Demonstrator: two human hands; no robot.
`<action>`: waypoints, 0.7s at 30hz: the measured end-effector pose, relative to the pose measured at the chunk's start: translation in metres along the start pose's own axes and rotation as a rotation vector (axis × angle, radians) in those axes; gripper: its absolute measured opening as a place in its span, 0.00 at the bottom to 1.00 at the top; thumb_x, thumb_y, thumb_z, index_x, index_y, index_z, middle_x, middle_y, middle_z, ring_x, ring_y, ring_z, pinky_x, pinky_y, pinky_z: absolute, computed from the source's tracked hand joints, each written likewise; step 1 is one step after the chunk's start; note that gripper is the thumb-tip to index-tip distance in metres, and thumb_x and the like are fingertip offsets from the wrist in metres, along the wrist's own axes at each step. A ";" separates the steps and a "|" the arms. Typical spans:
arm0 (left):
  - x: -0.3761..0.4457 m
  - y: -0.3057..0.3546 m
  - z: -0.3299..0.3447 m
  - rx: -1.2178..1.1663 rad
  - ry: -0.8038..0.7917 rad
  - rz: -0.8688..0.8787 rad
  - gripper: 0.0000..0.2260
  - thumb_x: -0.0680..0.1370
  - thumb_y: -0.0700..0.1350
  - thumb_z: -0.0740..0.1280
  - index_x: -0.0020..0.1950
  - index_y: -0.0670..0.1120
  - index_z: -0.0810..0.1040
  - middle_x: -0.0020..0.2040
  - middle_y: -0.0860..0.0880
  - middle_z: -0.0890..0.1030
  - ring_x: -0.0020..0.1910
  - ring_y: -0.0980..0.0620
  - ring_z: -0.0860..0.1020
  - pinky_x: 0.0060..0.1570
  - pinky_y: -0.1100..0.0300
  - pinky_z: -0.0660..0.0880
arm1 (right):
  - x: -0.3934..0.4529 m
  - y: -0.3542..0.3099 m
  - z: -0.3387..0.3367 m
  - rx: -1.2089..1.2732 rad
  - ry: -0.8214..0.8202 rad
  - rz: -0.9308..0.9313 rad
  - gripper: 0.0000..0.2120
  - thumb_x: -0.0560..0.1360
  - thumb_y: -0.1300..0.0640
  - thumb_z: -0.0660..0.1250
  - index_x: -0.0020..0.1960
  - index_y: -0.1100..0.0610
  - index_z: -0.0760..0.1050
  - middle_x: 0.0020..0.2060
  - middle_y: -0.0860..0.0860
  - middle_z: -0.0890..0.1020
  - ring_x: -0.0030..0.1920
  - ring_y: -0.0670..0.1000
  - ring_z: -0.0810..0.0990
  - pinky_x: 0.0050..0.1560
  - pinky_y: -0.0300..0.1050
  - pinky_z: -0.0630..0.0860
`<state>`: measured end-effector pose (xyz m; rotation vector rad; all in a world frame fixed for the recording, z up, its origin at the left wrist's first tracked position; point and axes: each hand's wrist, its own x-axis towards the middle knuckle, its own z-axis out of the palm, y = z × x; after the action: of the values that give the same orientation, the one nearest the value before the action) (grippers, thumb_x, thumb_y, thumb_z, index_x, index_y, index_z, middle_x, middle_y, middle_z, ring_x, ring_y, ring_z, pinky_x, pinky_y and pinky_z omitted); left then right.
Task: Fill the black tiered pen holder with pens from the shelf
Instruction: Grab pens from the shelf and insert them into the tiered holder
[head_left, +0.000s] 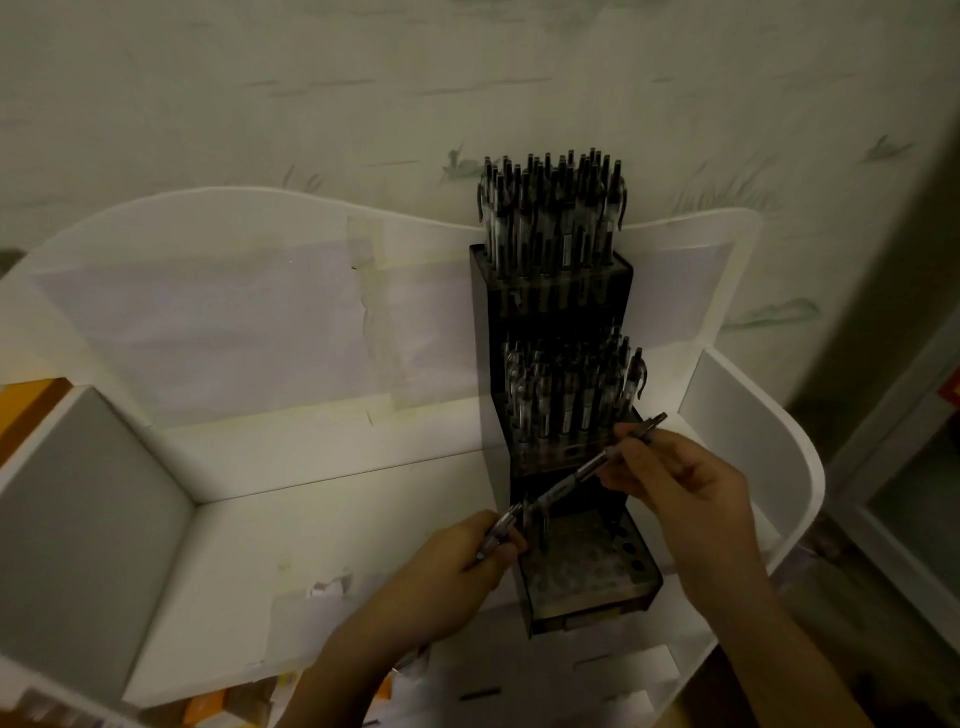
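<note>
The black tiered pen holder (550, 306) stands on the white shelf, against its back panel. Its top tier (550, 208) and middle tier (566, 395) are packed with several upright pens. The bottom tier (592, 566) shows open holes, with one or two pens standing at its back left. My right hand (680, 493) pinches a pen (587, 470) held at a slant, tip down over the bottom tier's back left corner. My left hand (457, 566) grips another pen or pens (501, 530) just left of the bottom tier.
The white shelf (322, 525) has a curved back panel, a left divider (93, 519) and a rounded right wall (753, 441). Paper scraps and tape lie on its floor. Orange boxes (208, 709) sit below the front edge. A patterned wall rises behind.
</note>
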<state>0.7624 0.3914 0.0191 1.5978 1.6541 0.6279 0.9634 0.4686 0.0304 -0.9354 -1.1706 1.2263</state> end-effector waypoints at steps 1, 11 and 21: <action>0.000 0.000 -0.001 -0.023 0.010 -0.009 0.08 0.83 0.48 0.58 0.57 0.50 0.75 0.39 0.53 0.75 0.34 0.58 0.75 0.42 0.59 0.78 | 0.001 -0.001 -0.001 -0.044 0.016 -0.044 0.08 0.75 0.64 0.67 0.52 0.58 0.81 0.41 0.51 0.86 0.42 0.53 0.85 0.47 0.41 0.82; 0.002 -0.006 -0.004 0.021 0.106 0.010 0.07 0.82 0.53 0.57 0.56 0.53 0.72 0.39 0.52 0.77 0.32 0.57 0.75 0.37 0.56 0.78 | 0.002 0.039 0.004 -0.696 -0.044 -0.441 0.12 0.72 0.61 0.73 0.55 0.59 0.81 0.43 0.46 0.84 0.45 0.38 0.80 0.47 0.21 0.72; 0.003 -0.011 -0.003 0.070 0.105 -0.013 0.08 0.82 0.53 0.58 0.56 0.53 0.73 0.45 0.51 0.79 0.42 0.54 0.78 0.46 0.57 0.76 | 0.005 0.055 0.008 -0.719 -0.039 -0.473 0.10 0.72 0.60 0.73 0.53 0.58 0.82 0.42 0.43 0.82 0.46 0.40 0.80 0.47 0.22 0.73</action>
<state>0.7531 0.3940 0.0121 1.6260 1.7795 0.6642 0.9450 0.4806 -0.0211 -1.0581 -1.7919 0.4329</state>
